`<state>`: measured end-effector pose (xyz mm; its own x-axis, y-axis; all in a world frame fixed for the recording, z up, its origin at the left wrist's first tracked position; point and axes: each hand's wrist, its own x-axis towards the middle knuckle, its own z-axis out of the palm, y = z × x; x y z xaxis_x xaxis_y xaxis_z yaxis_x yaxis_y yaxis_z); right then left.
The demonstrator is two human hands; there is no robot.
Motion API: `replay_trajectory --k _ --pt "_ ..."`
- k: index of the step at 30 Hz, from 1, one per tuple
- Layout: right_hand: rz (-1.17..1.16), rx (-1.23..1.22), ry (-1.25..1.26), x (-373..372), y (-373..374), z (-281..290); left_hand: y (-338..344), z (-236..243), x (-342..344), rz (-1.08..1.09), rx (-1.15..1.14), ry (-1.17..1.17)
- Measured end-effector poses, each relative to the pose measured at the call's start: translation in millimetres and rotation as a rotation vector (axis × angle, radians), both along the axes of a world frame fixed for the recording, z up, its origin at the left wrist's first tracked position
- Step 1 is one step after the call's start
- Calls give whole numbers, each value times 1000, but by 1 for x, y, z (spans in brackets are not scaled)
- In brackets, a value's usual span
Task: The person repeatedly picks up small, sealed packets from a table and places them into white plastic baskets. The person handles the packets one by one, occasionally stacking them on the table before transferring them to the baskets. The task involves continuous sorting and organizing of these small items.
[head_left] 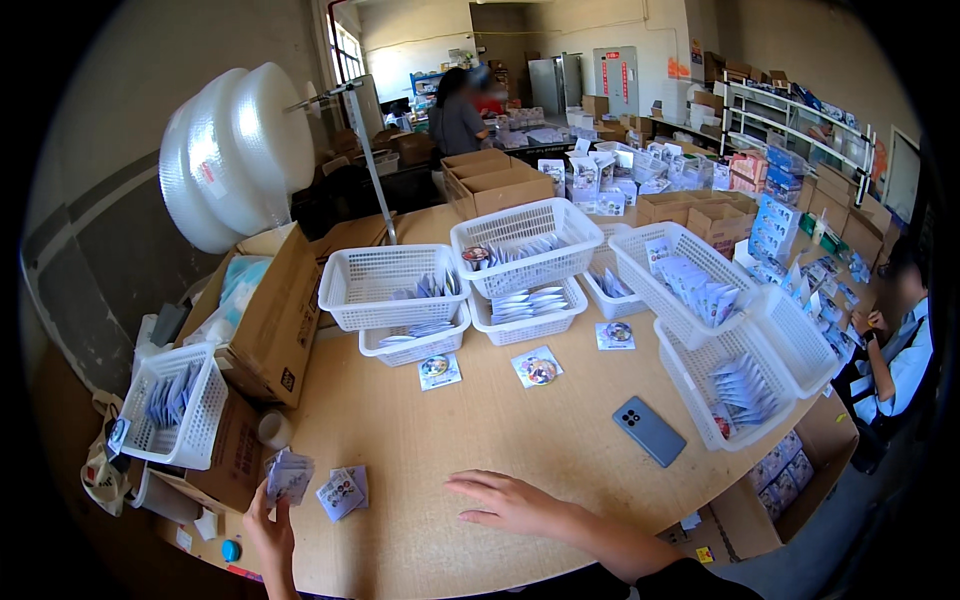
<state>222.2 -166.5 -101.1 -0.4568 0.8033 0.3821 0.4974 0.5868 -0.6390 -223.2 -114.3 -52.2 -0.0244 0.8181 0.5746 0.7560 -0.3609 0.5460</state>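
My left hand [270, 532] is closed around a small stack of flat printed packets [290, 474], raised at the table's near left. Beside it on the wood lies a little pile of similar packets [343, 494]. Palm down, my right hand [512, 503] has its fingers stretched out over the near middle of the table [430, 430] and holds nothing; I cannot tell whether it touches the surface. Farther back, three square cards with round badges lie in a row: a left one [436, 372], a middle one [538, 367] and a right one [615, 336].
White plastic baskets hold packets: a left one [345, 310], a middle one [520, 268] and right ones [680, 350]. A grey phone [650, 431] lies at right. Cardboard boxes [290, 330] and bubble wrap rolls [225, 150] stand left. Another person [900, 350] sits at far right.
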Motion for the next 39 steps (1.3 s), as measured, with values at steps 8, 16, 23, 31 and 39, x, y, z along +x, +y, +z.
replay_trajectory --k 8,16,23,31,39 --pt "-143 149 64 -57 -2 40 -38 4 146 -359 -179 -177" --pt "-290 -149 255 -33 26 -9 -31 -55 220 -330 -309 -306" --pt "-134 -102 261 -48 36 -56 -12 -69 204 -433 -218 -301" --pt "-261 -7 315 -59 37 -71 -5 -65 220 -518 -241 -337" --pt "-99 -295 669 -27 56 -83 53 -93 225 -1033 -810 -773"
